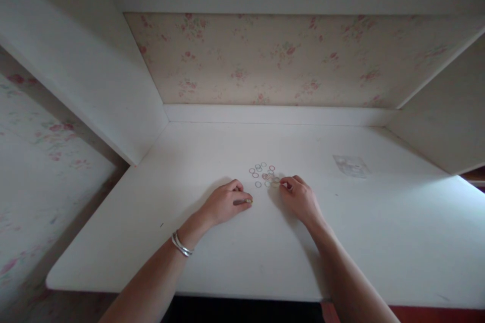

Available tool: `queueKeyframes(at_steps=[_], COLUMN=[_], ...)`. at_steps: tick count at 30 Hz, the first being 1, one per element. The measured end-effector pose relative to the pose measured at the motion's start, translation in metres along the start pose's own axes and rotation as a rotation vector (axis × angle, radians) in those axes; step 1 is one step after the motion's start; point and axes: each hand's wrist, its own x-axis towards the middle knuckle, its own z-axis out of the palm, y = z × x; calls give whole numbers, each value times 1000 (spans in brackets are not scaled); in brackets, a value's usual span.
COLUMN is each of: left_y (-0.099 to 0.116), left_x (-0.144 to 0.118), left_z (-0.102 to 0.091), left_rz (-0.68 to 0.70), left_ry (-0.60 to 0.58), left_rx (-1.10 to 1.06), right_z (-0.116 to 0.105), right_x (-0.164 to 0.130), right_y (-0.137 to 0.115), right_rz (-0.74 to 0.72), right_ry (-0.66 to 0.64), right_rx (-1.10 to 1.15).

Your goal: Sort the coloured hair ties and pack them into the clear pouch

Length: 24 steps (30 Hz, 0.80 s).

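On a white desk [151, 242], small coloured rings [262, 175] lie scattered at eleven o'clock of the right hand [299, 197], whose fingertips pinch one, while the curled left hand [227, 203] holds a thin stick [242, 202].

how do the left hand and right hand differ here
The left hand pinches a thin stick-like thing lying flat, short of the small rings; the right hand has its fingers at the rings' edge. The left wrist wears a bracelet; the right wrist is bare. Both rest on the white table.
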Motion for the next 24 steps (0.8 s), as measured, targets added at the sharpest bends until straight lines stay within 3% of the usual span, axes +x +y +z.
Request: queueKeyframes(at_steps=[19, 24], left_y=[-1, -1], left_x=[0, 1], left_z=[0, 1], left_rz=[-18, -8], left_ry=[-30, -21], left_rx=[-27, -13], right_z=[1, 3], right_x=[-3, -4], right_y=[-3, -6], right_rz=[-163, -241], right_ry=[-198, -144], right_rx=[-159, -3])
